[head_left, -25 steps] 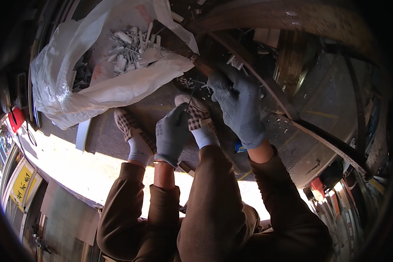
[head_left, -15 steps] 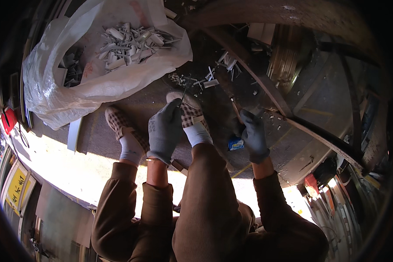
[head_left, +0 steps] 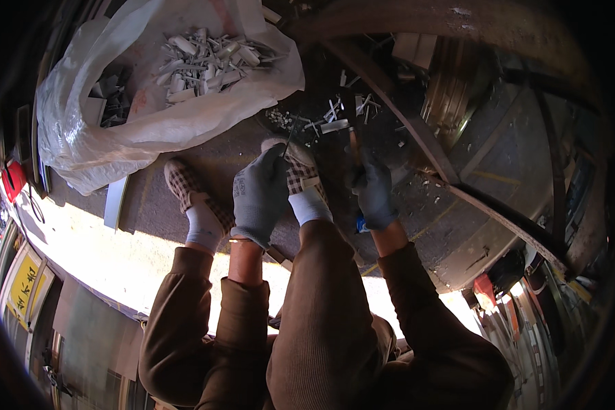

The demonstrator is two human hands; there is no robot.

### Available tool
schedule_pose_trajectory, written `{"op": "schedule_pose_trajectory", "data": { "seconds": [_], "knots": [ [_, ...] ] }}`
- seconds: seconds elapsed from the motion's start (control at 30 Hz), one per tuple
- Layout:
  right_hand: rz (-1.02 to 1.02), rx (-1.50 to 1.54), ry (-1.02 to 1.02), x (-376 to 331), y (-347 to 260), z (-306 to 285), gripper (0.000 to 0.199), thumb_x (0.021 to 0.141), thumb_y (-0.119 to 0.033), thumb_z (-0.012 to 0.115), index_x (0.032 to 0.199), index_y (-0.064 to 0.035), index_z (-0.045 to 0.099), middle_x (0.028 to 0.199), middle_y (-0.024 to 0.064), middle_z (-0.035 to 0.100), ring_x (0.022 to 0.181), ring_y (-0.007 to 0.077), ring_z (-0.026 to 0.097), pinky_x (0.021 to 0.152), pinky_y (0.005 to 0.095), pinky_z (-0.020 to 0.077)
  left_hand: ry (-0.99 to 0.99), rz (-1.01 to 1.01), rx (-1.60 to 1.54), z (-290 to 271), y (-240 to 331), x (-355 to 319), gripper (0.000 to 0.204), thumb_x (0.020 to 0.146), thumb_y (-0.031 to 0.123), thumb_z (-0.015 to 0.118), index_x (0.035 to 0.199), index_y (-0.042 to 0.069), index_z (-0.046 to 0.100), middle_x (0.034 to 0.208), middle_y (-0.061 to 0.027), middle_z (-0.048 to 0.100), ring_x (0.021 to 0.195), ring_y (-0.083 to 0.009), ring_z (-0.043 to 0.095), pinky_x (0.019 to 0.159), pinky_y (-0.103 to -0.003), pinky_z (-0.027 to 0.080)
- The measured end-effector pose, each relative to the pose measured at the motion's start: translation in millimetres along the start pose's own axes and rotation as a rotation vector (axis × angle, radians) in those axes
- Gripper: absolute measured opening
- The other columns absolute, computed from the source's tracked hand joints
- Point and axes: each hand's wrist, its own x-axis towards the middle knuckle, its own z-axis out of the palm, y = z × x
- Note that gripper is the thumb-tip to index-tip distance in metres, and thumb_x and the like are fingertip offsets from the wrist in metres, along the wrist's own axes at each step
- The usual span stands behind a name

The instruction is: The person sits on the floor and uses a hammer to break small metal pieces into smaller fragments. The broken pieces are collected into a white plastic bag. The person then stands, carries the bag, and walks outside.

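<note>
Grey-gloved, the left hand (head_left: 261, 195) is held low in front of the legs, its grip clamped on a thin dark rod (head_left: 290, 138) that is pointed away from the body, past the toe of a checked shoe (head_left: 299, 179). By the right hand (head_left: 376, 195), also gloved, a brown-handled tool (head_left: 354, 142) is gripped, with the fingers wrapped together around the handle; its far part is largely lost against the dark floor (head_left: 417, 212). Just beside the tool's front end a pale strip (head_left: 335, 126) is seen lying on the floor, with loose white scraps (head_left: 367, 107) beyond it and small pale bits (head_left: 279, 117) scattered near the rod's tip; whether the strip is touched by either implement cannot be told. More scraps (head_left: 208, 72) are heaped in an open white sack (head_left: 184, 130) to the left. The step in hand is judged to be the working of these loose pieces with both implements together. For the next move, both grips would need to be kept firm, the rod's tip steadied, and the tool guided clear of the shoe.
</note>
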Motion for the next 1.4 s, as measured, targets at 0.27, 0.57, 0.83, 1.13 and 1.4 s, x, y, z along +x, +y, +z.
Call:
{"op": "schedule_pose_trajectory", "data": {
  "seconds": [0.27, 0.57, 0.83, 1.13, 1.4],
  "knots": [
    [0.031, -0.217, 0.219, -63, -4, -13, 0.018, 0.103, -0.02, 0.06, 0.094, -0.0058, 0.067, 0.073, 0.0006, 0.062, 0.056, 0.006, 0.052, 0.05, 0.0224, 0.0378, -0.025, 0.073, 0.02, 5, 7, 13, 0.026, 0.096, 0.018, 0.06, 0.119, 0.011, 0.071, 0.102, -0.0205, 0.071, 0.095, -0.0407, 0.069, 0.079, -0.048, 0.055],
    [0.062, -0.268, 0.21, -35, 37, -36, 0.012, 0.1, -0.013, 0.061, 0.107, -0.0071, 0.068, 0.082, 0.004, 0.067, 0.064, 0.0097, 0.062, 0.054, 0.024, 0.0439, -0.164, 0.173, 0.199, 16, 14, 34, 0.028, 0.093, 0.014, 0.059, 0.119, 0.015, 0.069, 0.099, -0.017, 0.072, 0.095, -0.0399, 0.067, 0.081, -0.05, 0.054],
    [0.056, -0.064, 0.203, 23, 41, -22, 0.01, 0.1, -0.018, 0.065, 0.108, -0.0128, 0.066, 0.102, 0.0083, 0.073, 0.071, 0.0154, 0.067, 0.058, 0.0261, 0.0468, -0.184, 0.169, 0.184, 16, 8, 28, 0.033, 0.093, 0.015, 0.058, 0.124, 0.019, 0.07, 0.098, -0.0187, 0.07, 0.09, -0.0407, 0.068, 0.078, -0.05, 0.054],
    [0.15, -0.07, 0.081, 33, 26, -31, 0.018, 0.101, -0.022, 0.064, 0.116, -0.0118, 0.065, 0.103, 0.0094, 0.074, 0.07, 0.014, 0.065, 0.062, 0.0268, 0.0484, -0.156, 0.075, -0.003, 5, 13, 23, 0.03, 0.094, 0.011, 0.06, 0.122, 0.01, 0.072, 0.093, -0.0174, 0.074, 0.08, -0.028, 0.074, 0.071, -0.038, 0.056],
    [0.106, -0.175, 0.012, 0, -11, -17, 0.023, 0.101, -0.02, 0.063, 0.12, -0.0062, 0.064, 0.101, 0.0093, 0.073, 0.07, 0.0125, 0.063, 0.064, 0.0259, 0.0485, -0.091, -0.105, -0.174, -13, -7, 12, 0.031, 0.1, 0.011, 0.057, 0.127, 0.008, 0.071, 0.091, -0.0063, 0.077, 0.059, -0.0056, 0.062, 0.055, -0.025, 0.052]
  ]
}}
